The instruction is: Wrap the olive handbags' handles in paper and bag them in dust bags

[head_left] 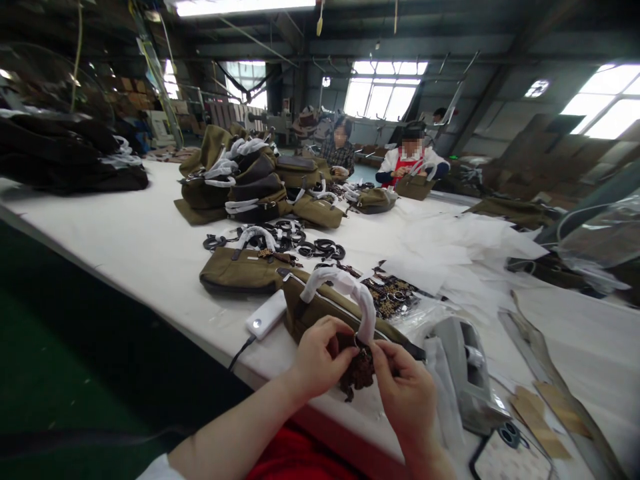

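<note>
An olive handbag [295, 305] with dark trim stands at the table's near edge, its arched handle [367, 310] wrapped in white. A dark brown charm [361, 375] hangs by a metal ring at the near foot of that handle. My left hand [325, 353] is closed, thumb and finger pinching the charm at its ring. From the other side my right hand [406, 387] pinches at the top of the charm, close against the wrapped handle. The fingertips partly hide the ring.
Behind lie another olive handbag [240, 270], coiled black straps [320, 248] and a heap of brown charms [393, 297]. A white power bank [267, 313] is left of the bag; a grey tape dispenser [465, 373] and a phone [510, 453] are right. Two people sit across the table.
</note>
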`<state>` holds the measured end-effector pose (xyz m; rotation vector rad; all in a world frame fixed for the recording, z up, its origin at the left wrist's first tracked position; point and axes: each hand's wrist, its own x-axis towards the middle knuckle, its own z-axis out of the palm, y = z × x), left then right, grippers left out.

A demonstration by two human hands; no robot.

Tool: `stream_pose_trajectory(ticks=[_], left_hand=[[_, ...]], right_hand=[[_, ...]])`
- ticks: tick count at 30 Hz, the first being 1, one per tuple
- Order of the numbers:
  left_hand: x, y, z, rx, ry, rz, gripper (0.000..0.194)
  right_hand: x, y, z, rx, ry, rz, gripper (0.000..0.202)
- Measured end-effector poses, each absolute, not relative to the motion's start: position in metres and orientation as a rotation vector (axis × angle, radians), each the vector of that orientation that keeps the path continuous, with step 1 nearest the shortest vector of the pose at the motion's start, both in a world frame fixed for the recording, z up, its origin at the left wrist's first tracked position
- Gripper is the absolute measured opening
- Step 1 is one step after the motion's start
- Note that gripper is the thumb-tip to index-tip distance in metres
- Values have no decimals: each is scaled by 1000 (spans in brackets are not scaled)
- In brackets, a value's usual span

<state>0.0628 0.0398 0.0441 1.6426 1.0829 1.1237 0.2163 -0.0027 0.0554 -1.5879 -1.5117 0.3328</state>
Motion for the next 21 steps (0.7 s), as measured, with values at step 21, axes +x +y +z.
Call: stream_pose_trajectory(ticks=[21], left_hand=[[67, 94, 56, 1591, 792, 687, 25]], right_hand=[[249, -16, 54, -1304, -1052, 1016, 30]])
